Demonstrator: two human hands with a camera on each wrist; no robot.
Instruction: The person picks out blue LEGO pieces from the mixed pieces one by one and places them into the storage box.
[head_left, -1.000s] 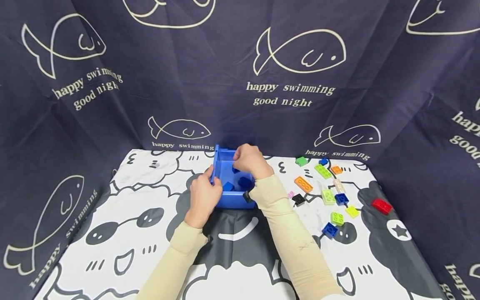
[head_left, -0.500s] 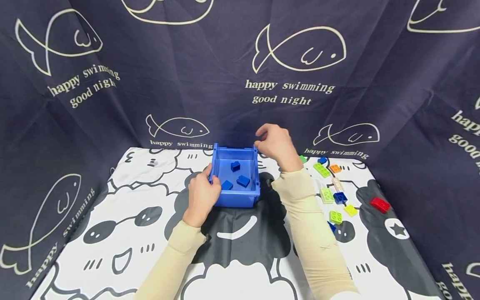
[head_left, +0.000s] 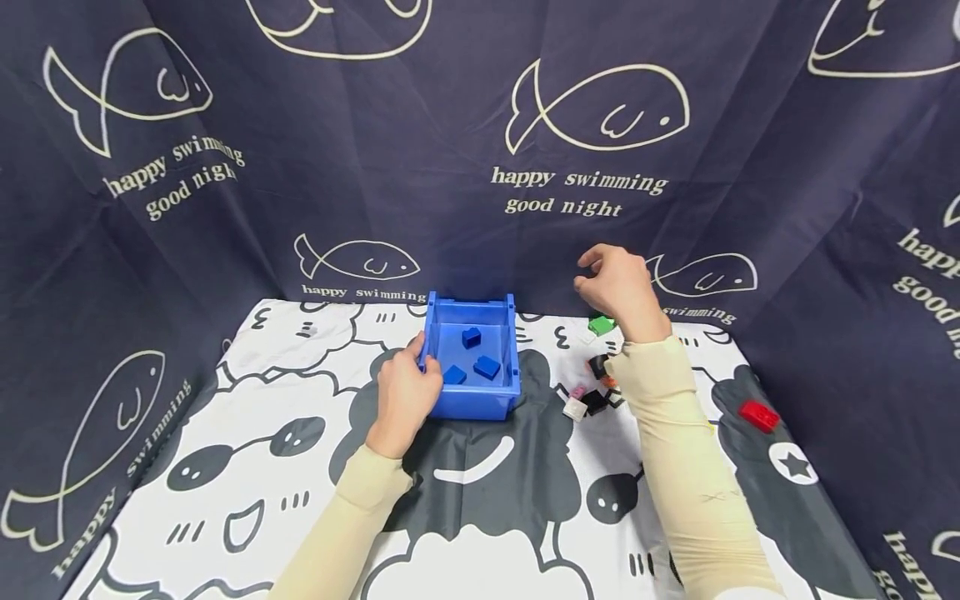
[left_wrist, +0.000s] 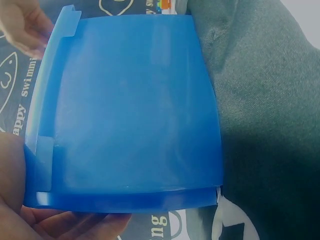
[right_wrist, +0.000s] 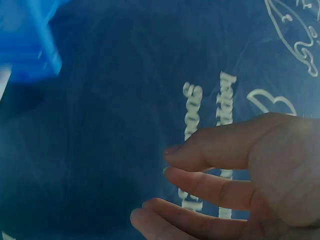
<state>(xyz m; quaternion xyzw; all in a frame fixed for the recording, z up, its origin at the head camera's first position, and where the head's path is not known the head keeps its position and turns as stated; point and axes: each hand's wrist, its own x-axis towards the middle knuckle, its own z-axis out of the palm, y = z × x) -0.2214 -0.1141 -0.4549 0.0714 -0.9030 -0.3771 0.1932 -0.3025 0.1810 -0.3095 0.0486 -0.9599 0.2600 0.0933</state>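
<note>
A blue bin (head_left: 471,407) stands at the back middle of the table in the head view. My left hand (head_left: 405,387) grips its left wall, thumb on the inner side of the rim. Inside lie three dark blue toy bricks, one farther back (head_left: 471,337), one at the right (head_left: 487,367) and one near the left hand (head_left: 454,376). The bin's blue side (left_wrist: 125,100) fills much of the left wrist view. My right hand (head_left: 618,283) hovers above the loose bricks right of the bin. Its fingers (right_wrist: 210,187) are loosely bent, with nothing between them in the right wrist view.
Loose bricks lie to the right: a green one (head_left: 602,325), a white one (head_left: 575,408), a black one (head_left: 595,402) and a red one (head_left: 760,415) near the right edge. My right sleeve (head_left: 675,417) hides others. Dark fish-printed cloth (head_left: 450,150) hangs behind the table.
My right hand has risen out of the bin and moved right, over the loose bricks. The brick at its fingers now lies in the bin. My left hand stays on the bin.
</note>
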